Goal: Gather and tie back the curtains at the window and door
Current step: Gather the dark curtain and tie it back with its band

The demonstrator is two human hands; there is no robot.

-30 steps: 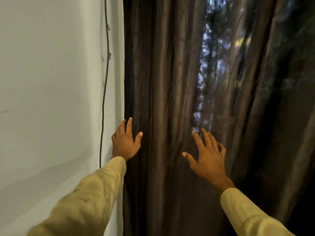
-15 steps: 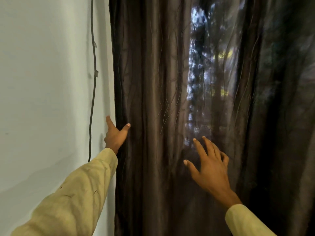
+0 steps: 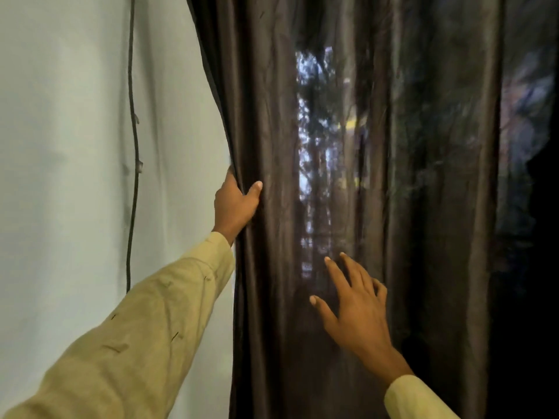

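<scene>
Dim and softly blurred; daylight glows through the sheer curtain (image 3: 317,146), its right edge falling to black.

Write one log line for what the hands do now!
left hand: grips curtain edge | right hand: open, at folds | tied: no

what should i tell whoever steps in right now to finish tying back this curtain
Left hand: closed on the left edge of the dark brown curtain, thumb in front, fingers behind the fabric, pulling it off the pale wall.
Right hand: open, fingers spread, at the curtain's front lower down; not gripping.
A black cable runs down the wall left of the curtain.
Done: the edge is caught.
Left: gather the folds into a bunch and tie them. No tie-back shows in view. The curtain hangs almost fully spread.
</scene>
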